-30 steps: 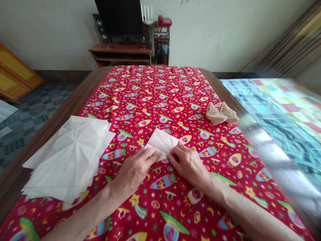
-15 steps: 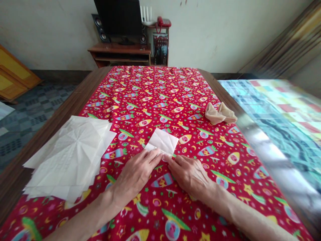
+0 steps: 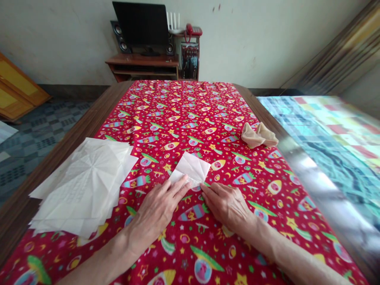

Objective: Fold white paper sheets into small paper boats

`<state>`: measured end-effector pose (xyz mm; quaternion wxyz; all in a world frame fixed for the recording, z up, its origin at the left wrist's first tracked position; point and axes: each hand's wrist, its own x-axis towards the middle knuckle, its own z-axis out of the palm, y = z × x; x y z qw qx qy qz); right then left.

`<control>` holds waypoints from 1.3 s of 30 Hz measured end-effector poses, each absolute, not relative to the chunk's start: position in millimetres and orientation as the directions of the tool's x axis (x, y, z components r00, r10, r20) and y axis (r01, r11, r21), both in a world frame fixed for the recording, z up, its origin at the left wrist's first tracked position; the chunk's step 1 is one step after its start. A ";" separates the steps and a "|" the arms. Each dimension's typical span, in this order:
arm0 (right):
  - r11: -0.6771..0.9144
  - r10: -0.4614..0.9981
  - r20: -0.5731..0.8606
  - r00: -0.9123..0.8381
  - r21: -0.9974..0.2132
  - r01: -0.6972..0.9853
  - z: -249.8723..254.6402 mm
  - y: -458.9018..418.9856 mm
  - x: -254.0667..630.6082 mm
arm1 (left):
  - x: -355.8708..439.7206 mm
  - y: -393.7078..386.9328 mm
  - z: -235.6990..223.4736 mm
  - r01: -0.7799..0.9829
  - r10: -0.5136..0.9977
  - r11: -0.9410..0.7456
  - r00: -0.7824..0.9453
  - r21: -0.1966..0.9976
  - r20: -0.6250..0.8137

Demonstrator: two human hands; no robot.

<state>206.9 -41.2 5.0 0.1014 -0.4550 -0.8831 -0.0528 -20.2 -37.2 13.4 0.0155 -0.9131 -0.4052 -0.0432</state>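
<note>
A small folded white paper (image 3: 192, 168) lies on the red rocket-print tablecloth (image 3: 190, 114) in the middle of the table. My left hand (image 3: 158, 208) lies flat with fingers stretched out, the fingertips pressing the paper's near left edge. My right hand (image 3: 227, 204) rests beside it, fingers extended, tips touching the paper's near right corner. Neither hand grips anything.
A loose stack of creased white sheets (image 3: 83, 184) lies at the left of the table. A crumpled beige paper shape (image 3: 259, 135) sits at the right. The wooden table edge (image 3: 89, 122) shows on the left. A desk with monitor (image 3: 142, 23) stands by the far wall.
My right hand has slid back toward me off the paper's right edge, now only touching its near corner. My left hand stays pressed on the paper.
</note>
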 end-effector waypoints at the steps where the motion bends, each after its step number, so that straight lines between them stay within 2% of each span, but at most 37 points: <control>1: 0.580 0.793 0.228 -0.564 0.000 0.815 5.2 -41.1 206.7 | -20.0 -38.5 13.2 0.742 0.739 -0.670 0.668 -0.006 0.088; 8: 0.576 0.799 0.219 -0.561 -0.011 0.817 8.7 -40.4 203.2 | -17.2 -41.2 15.0 0.675 0.666 -0.735 0.737 -0.068 0.115; 23: 0.563 0.815 0.174 -0.552 -0.010 0.827 8.2 -40.2 203.7 | -46.5 -55.5 17.8 0.733 0.732 -0.661 0.677 -0.157 0.078; 26: 0.566 0.811 0.189 -0.554 -0.015 0.824 7.7 -40.3 203.7 | -54.2 -58.5 11.8 0.725 0.710 -0.674 0.689 -0.140 0.148; 29: 0.569 0.807 0.209 -0.553 -0.023 0.822 7.1 -40.7 204.4 | -56.0 -56.9 13.7 0.701 0.663 -0.709 0.698 -0.071 0.270; 34: 0.576 0.797 0.258 -0.546 -0.052 0.816 4.9 -39.8 204.5 | -40.0 -47.0 26.4 0.700 0.625 -0.714 0.628 0.016 0.463; 36: 0.580 0.793 0.272 -0.545 -0.063 0.812 3.2 -39.3 203.9 | -27.8 -41.4 28.6 0.683 0.618 -0.730 0.649 0.018 0.444; 39: 0.592 0.784 0.296 -0.546 -0.089 0.801 0.2 -38.3 204.9 | -11.3 -33.0 25.7 0.648 0.612 -0.762 0.717 0.005 0.333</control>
